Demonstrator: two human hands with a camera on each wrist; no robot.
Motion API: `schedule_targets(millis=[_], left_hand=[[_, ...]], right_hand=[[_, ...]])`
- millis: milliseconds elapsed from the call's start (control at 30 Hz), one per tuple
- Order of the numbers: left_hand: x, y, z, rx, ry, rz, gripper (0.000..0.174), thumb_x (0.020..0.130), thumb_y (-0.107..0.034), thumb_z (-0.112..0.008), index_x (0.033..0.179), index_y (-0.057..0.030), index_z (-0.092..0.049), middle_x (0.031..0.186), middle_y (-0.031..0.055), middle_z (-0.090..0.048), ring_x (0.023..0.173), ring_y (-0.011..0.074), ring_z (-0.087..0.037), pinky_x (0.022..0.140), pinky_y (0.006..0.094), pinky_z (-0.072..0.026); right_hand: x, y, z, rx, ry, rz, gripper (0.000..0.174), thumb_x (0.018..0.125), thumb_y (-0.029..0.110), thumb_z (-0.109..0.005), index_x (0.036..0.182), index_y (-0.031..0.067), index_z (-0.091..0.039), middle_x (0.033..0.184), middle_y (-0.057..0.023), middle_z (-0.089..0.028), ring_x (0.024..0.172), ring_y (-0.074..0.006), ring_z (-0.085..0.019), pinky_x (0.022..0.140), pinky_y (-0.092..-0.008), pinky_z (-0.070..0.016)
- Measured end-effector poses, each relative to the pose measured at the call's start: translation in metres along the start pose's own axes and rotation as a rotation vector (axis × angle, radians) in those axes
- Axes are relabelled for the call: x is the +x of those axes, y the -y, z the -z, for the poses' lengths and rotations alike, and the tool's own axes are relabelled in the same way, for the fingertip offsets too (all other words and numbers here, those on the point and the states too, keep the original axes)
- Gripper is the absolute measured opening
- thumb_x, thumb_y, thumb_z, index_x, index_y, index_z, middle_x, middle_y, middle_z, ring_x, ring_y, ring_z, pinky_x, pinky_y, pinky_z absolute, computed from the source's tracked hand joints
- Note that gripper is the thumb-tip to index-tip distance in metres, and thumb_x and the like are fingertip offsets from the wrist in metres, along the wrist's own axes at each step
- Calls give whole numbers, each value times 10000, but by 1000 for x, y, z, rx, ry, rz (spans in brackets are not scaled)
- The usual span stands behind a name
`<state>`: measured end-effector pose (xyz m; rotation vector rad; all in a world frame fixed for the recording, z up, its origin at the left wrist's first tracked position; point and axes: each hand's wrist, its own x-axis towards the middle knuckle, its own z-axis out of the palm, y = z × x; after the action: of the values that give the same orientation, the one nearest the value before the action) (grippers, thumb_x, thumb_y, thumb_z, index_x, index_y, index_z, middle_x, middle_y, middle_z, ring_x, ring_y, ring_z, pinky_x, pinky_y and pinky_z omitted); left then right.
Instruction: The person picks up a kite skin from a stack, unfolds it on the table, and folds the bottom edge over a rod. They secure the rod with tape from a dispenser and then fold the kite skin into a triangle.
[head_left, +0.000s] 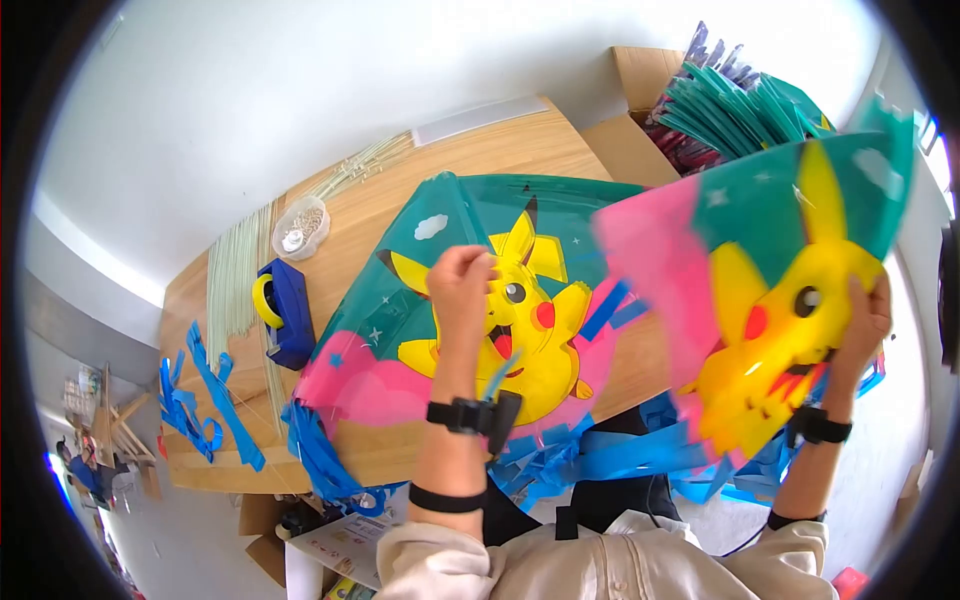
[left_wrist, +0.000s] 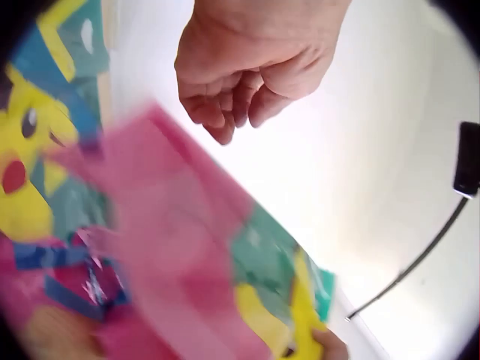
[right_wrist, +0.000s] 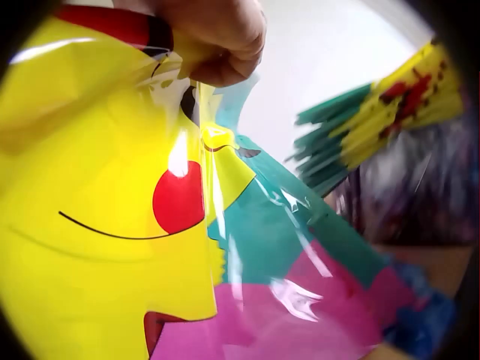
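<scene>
A printed plastic sheet [head_left: 662, 235] in green, pink and yellow with a cartoon figure is lifted at the right. My right hand [head_left: 866, 325] grips its edge; the right wrist view shows that hand [right_wrist: 225, 41] pinching the clear film, its fingertips partly hidden. Under my left hand [head_left: 462, 290], a similar sheet [head_left: 400, 300] lies flat on the table. My left hand [left_wrist: 259, 64] is raised with loosely curled fingers and nothing in them. Pink film [left_wrist: 180, 202] passes blurred beneath it in the left wrist view.
On the wooden table [head_left: 365, 215] are thin pale sticks [head_left: 232, 275], a clear bowl [head_left: 301, 226] and a blue tape dispenser [head_left: 291, 315]. Blue strips [head_left: 225, 410] lie at the left, and more hang along the front edge. A cardboard box [head_left: 625, 140] holds folded green sheets [head_left: 735, 110].
</scene>
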<state>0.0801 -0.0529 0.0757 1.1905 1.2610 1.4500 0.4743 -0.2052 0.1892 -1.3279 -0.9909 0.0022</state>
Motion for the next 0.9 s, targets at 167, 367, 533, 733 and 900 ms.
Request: schedule_targets(millis=[167, 367, 533, 733, 900], left_hand=[[58, 93, 35, 302, -72, 138, 116, 814, -102, -612, 787, 10, -622, 698, 67, -622, 579, 118, -589, 513, 246, -449], [75, 109, 6, 875, -69, -80, 204, 770, -167, -615, 733, 32, -589, 773, 233, -619, 733, 419, -591, 663, 486, -472], [80, 119, -4, 1038, -103, -44, 125, 751, -106, -545, 750, 2, -609, 826, 246, -632, 810, 435, -609, 713, 511, -485], [76, 94, -8, 1040, -54, -81, 134, 720, -110, -583, 783, 5, -613, 817, 246, -632, 783, 426, -615, 691, 488, -495], [44, 31, 3, 557, -215, -293, 121, 718, -118, -594, 686, -3, -576, 667, 190, -605, 660, 363, -597, 604, 439, -459]], right_hand=[[19, 3, 28, -153, 52, 66, 335, 902, 104, -565, 1223, 17, -523, 1103, -113, -632, 996, -182, -625, 827, -263, -514], [-25, -4, -25, -298, 322, -115, 475, 881, 64, -591, 1317, -31, -430, 1138, -144, -609, 1034, -212, -617, 868, -295, -512], [-53, -13, -54, -98, 444, -160, 476, 868, 13, -587, 1316, -31, -431, 1182, -149, -583, 1082, -207, -593, 908, -296, -488], [-66, -6, -87, -5, 503, -82, 506, 847, -46, -568, 1329, -19, -418, 1195, -136, -575, 1082, -197, -586, 917, -294, -474], [-64, 3, -93, -4, 416, -98, 556, 833, -74, -549, 1359, -6, -386, 1221, -131, -556, 1071, -194, -584, 911, -303, -476]])
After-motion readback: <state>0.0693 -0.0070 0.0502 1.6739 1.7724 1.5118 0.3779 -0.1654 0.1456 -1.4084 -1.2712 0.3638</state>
